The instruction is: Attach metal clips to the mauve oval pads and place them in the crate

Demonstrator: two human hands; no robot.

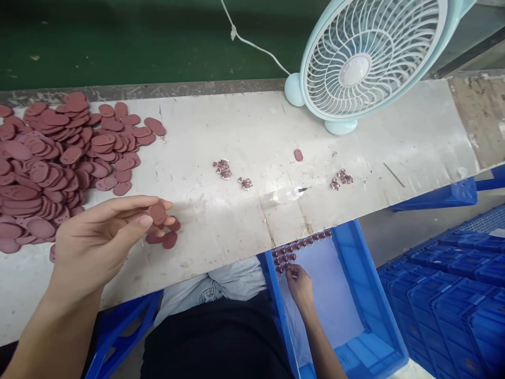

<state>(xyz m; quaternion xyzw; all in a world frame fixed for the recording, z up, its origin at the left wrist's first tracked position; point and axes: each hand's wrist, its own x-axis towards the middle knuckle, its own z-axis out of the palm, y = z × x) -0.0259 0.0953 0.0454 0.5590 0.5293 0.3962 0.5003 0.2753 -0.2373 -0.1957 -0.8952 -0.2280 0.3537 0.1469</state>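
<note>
Between thumb and fingers, my left hand [94, 237] holds a flat reddish-brown oval piece [157, 213] above the table. Just below it lie a few more oval pieces [170, 240]. My right hand [300, 287] reaches down into a blue crate [379, 310], its fingers pinched at the end of a row of small brown assembled pieces [284, 258]. What sits in that pinch is mostly hidden by the fingers; it looks like one of those small brown pieces. The rows stand on a white sheet [335, 300] along the crate's near-table side.
A large heap of oval pieces [51, 168] covers the table's left. Small brown-and-white parts [223, 169] lie mid-table, with others [342, 179] farther right. A clear needle-tipped bottle [288, 195] lies near the front edge. A light-blue fan [355, 68] stands behind; stacked blue crates [445, 305] are at right.
</note>
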